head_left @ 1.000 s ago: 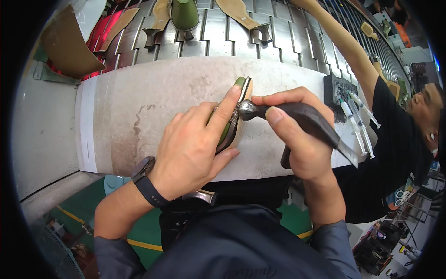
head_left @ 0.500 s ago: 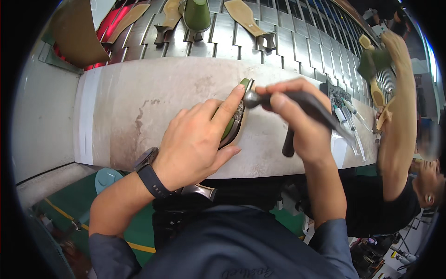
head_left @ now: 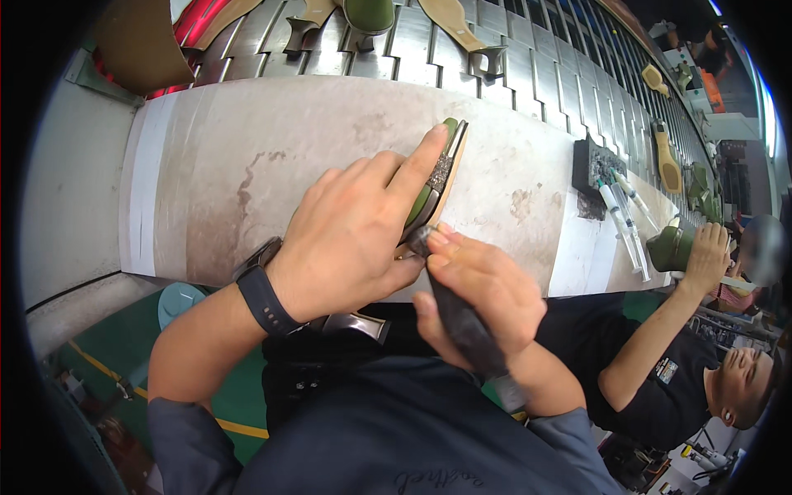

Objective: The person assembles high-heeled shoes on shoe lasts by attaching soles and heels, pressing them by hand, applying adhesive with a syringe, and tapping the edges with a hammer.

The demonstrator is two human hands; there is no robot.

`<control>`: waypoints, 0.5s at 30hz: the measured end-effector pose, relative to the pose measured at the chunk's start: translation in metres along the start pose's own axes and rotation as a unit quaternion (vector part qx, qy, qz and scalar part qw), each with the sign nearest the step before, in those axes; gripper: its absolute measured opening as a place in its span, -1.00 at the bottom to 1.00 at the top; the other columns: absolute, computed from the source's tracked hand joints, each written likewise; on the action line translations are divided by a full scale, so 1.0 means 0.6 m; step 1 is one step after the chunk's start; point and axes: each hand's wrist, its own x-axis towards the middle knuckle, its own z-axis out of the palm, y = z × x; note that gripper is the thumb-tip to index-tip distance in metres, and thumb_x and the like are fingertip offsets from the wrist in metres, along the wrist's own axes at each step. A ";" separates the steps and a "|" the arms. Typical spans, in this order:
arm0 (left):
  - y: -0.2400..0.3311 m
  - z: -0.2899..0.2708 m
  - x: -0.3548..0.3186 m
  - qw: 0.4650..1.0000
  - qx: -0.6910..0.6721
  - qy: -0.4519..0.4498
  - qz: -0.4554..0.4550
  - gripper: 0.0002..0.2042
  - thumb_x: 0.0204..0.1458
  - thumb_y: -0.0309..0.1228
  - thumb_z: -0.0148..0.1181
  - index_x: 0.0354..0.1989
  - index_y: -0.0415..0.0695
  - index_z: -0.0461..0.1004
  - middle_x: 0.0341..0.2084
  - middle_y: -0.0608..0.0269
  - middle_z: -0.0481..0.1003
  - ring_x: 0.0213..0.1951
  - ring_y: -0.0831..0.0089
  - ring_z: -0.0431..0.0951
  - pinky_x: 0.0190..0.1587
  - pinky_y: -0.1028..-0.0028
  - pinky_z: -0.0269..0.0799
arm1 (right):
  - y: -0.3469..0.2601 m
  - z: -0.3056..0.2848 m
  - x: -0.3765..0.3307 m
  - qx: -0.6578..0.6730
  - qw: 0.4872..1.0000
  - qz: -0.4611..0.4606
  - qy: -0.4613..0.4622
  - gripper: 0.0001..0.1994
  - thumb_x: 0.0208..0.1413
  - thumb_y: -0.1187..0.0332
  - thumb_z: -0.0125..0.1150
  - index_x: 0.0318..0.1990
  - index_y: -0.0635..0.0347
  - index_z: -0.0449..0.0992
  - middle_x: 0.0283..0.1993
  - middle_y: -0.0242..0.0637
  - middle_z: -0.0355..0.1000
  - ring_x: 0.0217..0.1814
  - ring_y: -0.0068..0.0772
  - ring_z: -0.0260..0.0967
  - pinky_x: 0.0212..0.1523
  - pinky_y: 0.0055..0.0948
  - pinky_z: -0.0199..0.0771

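Note:
On the pale tabletop (head_left: 305, 157), a green shoe (head_left: 426, 196) lies on its side, with a tan sole edge facing right and dark glittery trim. My left hand (head_left: 351, 227) grips it from the left, index finger stretched along the green part and thumb near its lower end. Closed around a dark hammer (head_left: 466, 322) is my right hand (head_left: 491, 297). The hammer's rounded metal head is against or very close to the shoe's lower end, beside my left thumb; whether they touch cannot be told.
Beyond the table runs a slatted metal conveyor (head_left: 392, 62) carrying tan soles with heels (head_left: 454, 25) and another green shoe (head_left: 369, 15). At right are a black block (head_left: 591, 169) and several syringes (head_left: 624, 227). A co-worker's hand (head_left: 708, 257) holds a green shoe (head_left: 670, 249).
My right hand has brought the hammer down and left, from the shoe's upper end to its lower end. The co-worker's arm has lowered with a green shoe.

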 end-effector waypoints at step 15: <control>-0.041 -0.010 -0.027 0.971 -0.230 0.060 -0.032 -0.54 0.28 -0.49 0.24 0.35 -0.28 0.45 0.04 -0.10 0.64 0.02 0.24 0.68 0.11 0.35 0.53 | -0.049 0.037 -0.021 0.110 0.986 0.124 -0.025 -0.64 -0.16 0.59 0.54 -0.12 0.31 0.63 -0.08 -0.06 0.68 -0.02 -0.10 0.69 0.02 -0.29 0.54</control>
